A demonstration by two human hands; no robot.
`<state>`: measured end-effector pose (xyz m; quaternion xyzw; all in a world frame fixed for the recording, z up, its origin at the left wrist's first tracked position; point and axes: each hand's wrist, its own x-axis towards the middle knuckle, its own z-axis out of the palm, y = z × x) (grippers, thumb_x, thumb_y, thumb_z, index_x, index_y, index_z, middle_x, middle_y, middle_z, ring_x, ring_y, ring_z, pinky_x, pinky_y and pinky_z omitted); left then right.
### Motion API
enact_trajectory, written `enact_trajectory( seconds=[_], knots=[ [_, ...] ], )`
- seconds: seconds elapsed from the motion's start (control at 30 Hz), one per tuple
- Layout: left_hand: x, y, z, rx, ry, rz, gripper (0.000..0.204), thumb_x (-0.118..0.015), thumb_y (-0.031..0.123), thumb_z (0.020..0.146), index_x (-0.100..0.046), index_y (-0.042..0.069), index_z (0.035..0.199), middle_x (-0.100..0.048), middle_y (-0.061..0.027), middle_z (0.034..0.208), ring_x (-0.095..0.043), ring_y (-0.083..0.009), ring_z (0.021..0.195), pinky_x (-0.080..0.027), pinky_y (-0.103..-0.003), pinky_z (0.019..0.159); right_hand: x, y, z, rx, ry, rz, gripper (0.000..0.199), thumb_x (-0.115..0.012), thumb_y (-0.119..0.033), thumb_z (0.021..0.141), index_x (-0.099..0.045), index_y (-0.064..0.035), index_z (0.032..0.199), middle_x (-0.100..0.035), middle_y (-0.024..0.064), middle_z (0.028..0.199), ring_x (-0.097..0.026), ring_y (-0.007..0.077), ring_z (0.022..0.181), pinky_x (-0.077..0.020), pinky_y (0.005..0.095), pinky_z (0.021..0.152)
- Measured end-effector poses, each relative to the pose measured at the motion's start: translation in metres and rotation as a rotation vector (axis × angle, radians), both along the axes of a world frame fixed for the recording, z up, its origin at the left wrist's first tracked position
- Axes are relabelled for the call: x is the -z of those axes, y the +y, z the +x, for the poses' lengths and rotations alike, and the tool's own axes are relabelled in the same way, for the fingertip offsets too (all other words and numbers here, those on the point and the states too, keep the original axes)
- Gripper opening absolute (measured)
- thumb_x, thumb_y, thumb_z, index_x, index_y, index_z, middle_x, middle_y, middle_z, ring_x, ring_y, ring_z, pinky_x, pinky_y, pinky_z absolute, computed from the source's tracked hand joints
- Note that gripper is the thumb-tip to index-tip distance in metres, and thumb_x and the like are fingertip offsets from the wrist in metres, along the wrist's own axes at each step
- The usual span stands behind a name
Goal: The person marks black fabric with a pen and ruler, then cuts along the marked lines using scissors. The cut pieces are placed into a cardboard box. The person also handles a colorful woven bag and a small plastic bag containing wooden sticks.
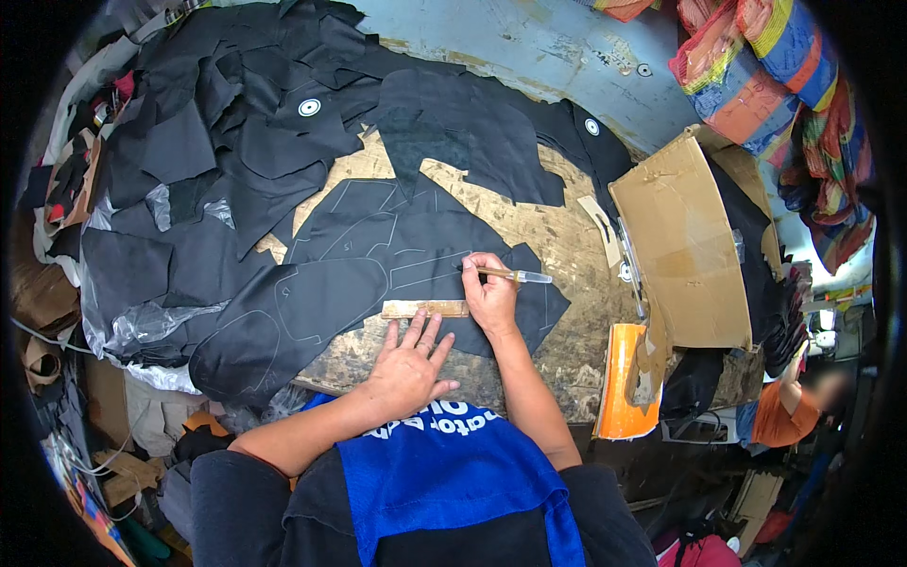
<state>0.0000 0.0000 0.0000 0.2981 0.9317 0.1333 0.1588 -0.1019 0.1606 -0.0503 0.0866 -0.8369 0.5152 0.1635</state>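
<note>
blue apron cloth point(453, 477) is covering the person's front at the near edge, and beyond it the left hand point(414, 367) is lying palm-down with its fingers spreading loosely, grasping nothing, the longest ones touching the lower edge of a short tan strip point(406, 309). the right hand point(491, 300) is pinching a brown pen point(499, 272) between its fingers, its clear end pointing to the right; whether the tip is touching down, the view is not telling clearly. the black sheet point(435, 231) is lying under both the strip and the pen, in the middle of the worn wooden counter point(576, 354), and it is carrying pale outlines, some curved, some long and narrow. the strip is sitting below the pen rather than along it, so a stroke made there would probably be going unguided and could be wobbling. light pressure on the strip's edge could be letting it skid, and a dragging right palm could be smudging the pale lines or tugging the sheet askew. loose black pieces point(217, 113) are crowding the sheet's left side, so a nudge from them could be creasing it and throwing the outlines off.
</note>
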Motion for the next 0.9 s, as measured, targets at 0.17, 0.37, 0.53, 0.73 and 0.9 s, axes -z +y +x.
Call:
enact_trajectory(
  seconds=[0.17,0.37,0.53,0.73,0.9],
  knots=[
    [-0.001,0.005,0.001,0.0,0.004,0.022,0.069,-0.045,0.053,0.09,-0.039,0.004,0.138,-0.026,-0.0244,0.147,-0.019,-0.0404,0.138,-0.02,-0.056,0.108,0.004,0.005,0.001,-0.005,-0.078,-0.099,0.012,-0.063,-0.012,0.084,-0.061,0.0003,0.083,-0.064,0.0135,0.083,-0.063,0.0247,0.076,-0.0494,0.0332,0.068],
    [0.004,0.001,0.001,0.0,0.001,0.05,0.07,-0.046,0.053,0.089,-0.039,0.004,0.138,-0.024,-0.0258,0.147,-0.016,-0.0415,0.139,-0.019,-0.056,0.109,0.002,0.001,-0.001,0.074,-0.009,-0.069,0.014,-0.063,-0.013,0.085,-0.061,0.0008,0.082,-0.064,0.0121,0.076,-0.064,0.0233,0.07,-0.0498,0.0324,0.065],
    [0.007,-0.001,0.003,0.019,0.005,0.107,0.071,-0.05,0.054,0.087,-0.041,0.004,0.137,-0.026,-0.025,0.146,-0.017,-0.0402,0.139,-0.02,-0.056,0.108,-0.002,0.012,0.004,-0.011,-0.133,-0.283,0.011,-0.059,-0.007,0.089,-0.059,0.0021,0.083,-0.067,0.006,0.078,-0.061,0.0085,0.069,-0.0479,0.0212,0.062],
    [0.002,-0.002,0.005,0.143,0.02,0.103,0.067,-0.052,0.053,0.086,-0.045,0.007,0.135,-0.031,-0.02,0.146,-0.023,-0.0347,0.138,-0.014,-0.062,0.108,-0.018,0.063,0.053,0.209,-0.13,-0.592,0.016,-0.056,-0.01,0.092,-0.058,0.005,0.095,-0.063,0.0093,0.072,-0.064,0.0169,0.068,-0.053,0.0271,0.064],
    [0.001,0.007,-0.002,0.162,0.075,0.098,0.069,-0.056,0.054,0.082,-0.046,0.01,0.133,-0.034,-0.0185,0.144,-0.026,-0.0343,0.137,-0.013,-0.064,0.107,-0.022,0.068,0.098,0.191,-0.067,-0.058,0.014,-0.058,-0.005,0.089,-0.064,0.0023,0.099,-0.068,0.0135,0.084,-0.065,0.0182,0.084,-0.05,0.0285,0.078]
  ],
)
